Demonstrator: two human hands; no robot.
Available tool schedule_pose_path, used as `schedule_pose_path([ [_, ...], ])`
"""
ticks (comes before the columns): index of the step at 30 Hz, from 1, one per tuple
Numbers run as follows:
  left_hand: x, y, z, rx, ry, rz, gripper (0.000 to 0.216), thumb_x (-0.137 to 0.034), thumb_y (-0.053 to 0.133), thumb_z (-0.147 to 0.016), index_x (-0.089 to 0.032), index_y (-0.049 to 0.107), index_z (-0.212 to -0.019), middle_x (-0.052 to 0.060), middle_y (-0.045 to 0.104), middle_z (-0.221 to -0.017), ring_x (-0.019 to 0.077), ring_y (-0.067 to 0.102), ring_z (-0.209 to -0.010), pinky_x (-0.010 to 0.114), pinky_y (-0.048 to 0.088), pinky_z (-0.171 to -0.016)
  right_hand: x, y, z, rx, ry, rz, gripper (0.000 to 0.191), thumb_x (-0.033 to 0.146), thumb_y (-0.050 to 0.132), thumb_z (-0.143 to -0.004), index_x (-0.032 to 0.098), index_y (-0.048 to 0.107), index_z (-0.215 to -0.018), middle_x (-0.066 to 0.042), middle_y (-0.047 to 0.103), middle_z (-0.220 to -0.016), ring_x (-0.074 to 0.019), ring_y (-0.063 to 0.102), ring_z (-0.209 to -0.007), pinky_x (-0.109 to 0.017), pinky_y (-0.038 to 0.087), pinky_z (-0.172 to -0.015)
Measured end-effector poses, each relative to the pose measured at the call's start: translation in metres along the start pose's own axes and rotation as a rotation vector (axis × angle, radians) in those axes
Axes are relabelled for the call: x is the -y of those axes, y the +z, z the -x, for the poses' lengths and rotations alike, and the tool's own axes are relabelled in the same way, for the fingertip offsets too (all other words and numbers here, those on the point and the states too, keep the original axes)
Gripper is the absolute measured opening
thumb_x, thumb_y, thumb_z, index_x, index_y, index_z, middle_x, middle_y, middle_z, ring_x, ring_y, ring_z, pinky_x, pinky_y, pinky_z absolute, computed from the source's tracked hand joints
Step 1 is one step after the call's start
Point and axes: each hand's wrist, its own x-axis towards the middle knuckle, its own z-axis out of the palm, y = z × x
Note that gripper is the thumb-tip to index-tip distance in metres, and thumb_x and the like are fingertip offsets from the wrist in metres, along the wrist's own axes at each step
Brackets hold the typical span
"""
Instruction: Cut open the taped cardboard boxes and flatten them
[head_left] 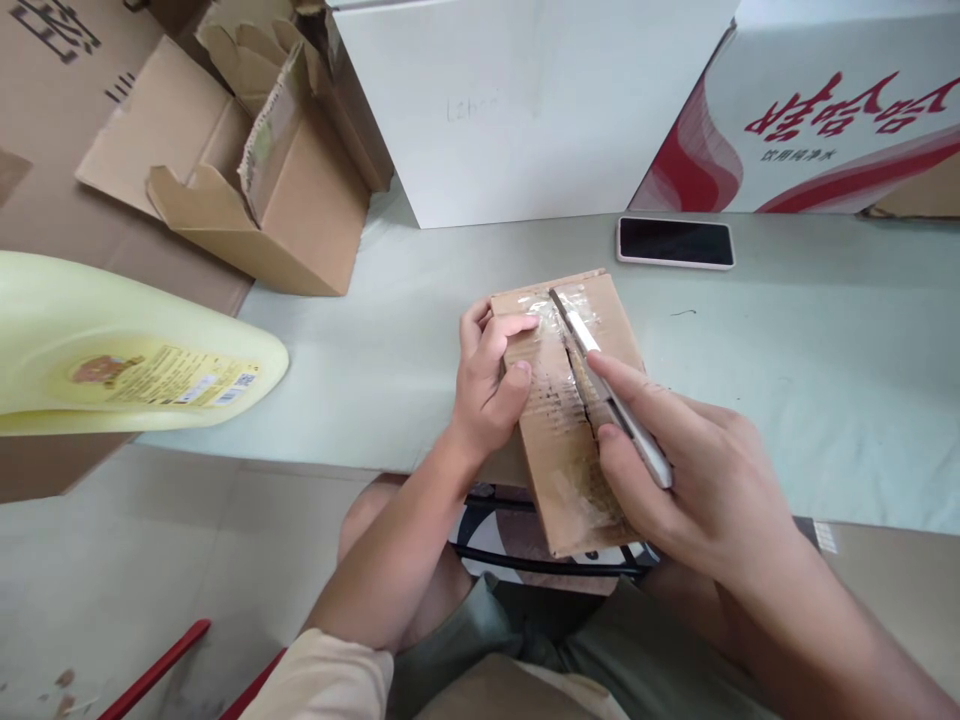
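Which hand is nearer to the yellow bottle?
Left. The left hand is on the taped box, to the right of the bottle; the right hand, holding the knife, is farther right.

Matt cardboard box (551, 475), glossy tape (584, 301), metal blade (557, 301)

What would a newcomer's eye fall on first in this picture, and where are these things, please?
First, probably, the utility knife near the centre, held by the right hand over a taped cardboard box, while the left hand holds the box's left side. Next, the large pale yellow bottle at the left edge, then the white carton with red lettering at the upper right.
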Motion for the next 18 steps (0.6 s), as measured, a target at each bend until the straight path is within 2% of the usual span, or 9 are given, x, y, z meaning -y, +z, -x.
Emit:
schedule_pose_path([
  [18, -0.0021, -0.0001, -0.0004, 0.000, -0.036, -0.002, 0.050, -0.067, 0.036, -0.109, -0.030, 0.062, -0.131, 0.011, 0.055, -0.134, 0.0314, 0.055, -0.139, 0.056, 0.053, -0.116, 0.0019, 0.0001, 0.0023, -0.031, 0.022, -0.051, 0.037, 0.013, 0.049, -0.099, 0.005, 0.069, -0.128, 0.005, 0.058, -0.060, -0.0081, 0.043, -0.040, -0.022, 0.038, -0.041],
])
